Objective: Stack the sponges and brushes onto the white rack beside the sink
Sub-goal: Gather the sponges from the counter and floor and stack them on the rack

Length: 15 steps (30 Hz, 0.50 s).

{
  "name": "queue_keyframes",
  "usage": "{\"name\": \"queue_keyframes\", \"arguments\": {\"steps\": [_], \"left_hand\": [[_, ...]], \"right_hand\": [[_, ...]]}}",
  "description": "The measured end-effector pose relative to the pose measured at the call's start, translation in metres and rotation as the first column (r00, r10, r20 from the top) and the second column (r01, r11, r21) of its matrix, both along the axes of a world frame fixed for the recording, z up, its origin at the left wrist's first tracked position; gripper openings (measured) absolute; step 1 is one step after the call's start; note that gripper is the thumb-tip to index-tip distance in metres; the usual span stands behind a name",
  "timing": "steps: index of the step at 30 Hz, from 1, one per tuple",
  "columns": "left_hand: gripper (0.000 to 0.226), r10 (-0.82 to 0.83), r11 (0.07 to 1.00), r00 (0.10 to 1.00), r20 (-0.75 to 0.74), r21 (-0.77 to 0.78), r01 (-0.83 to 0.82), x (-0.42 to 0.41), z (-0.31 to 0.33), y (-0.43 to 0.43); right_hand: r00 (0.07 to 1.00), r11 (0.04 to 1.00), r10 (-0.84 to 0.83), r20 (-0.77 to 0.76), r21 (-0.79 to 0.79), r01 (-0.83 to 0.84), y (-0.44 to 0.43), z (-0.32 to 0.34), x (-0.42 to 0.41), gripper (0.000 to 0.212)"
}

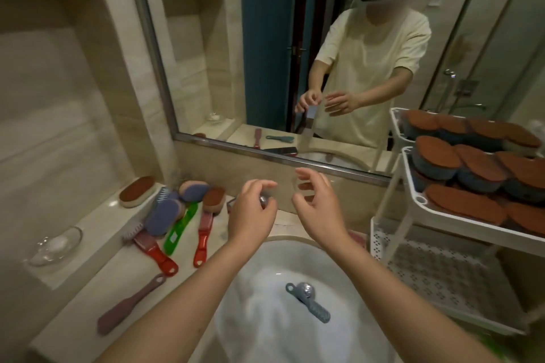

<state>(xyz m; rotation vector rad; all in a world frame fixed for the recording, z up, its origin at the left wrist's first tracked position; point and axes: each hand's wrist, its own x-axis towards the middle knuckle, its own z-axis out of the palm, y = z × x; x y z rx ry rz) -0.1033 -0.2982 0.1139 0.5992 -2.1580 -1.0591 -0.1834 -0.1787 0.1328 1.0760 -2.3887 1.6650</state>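
Mid-frame, our left hand (250, 216) curls round the chrome tap head (263, 201), while our right hand (318, 209) hangs loose beside it, holding nothing. Coloured plastic brushes (203, 242) and purple oval sponges (161, 216) lie on the worktop (97, 298) at lower left (one teal brush (317, 310) sits in the white sink (265, 274)). At right, the white plastic rack (460, 222) holds brown-topped sponges (436, 153).

one wide head cam, tilted forward and down, close over round white ceramic sink (259, 318), steel-framed wall mirror (206, 68) at 12 o'clock

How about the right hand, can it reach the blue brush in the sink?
Probably yes. The right hand is open and empty above the sink. The blue brush lies uncovered at the drain below it, with nothing between. The left hand holds the tap, aside.
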Motion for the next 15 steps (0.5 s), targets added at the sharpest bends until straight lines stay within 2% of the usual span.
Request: {"name": "queue_keyframes", "arguments": {"steps": [7, 15], "left_hand": [[0.03, 0.027, 0.999, 0.992, 0.121, 0.015, -0.029, 0.025, -0.03, -0.09], [0.025, -0.023, 0.999, 0.978, 0.207, 0.05, 0.013, 0.018, -0.07, -0.174]], "right_hand": [[0.996, 0.987, 0.024, 0.084, 0.158, -0.037, -0.079, -0.032, 0.006, 0.043], [0.993, 0.959, -0.035, 0.116, 0.284, 0.001, -0.154, -0.059, -0.001, 0.041]]}}
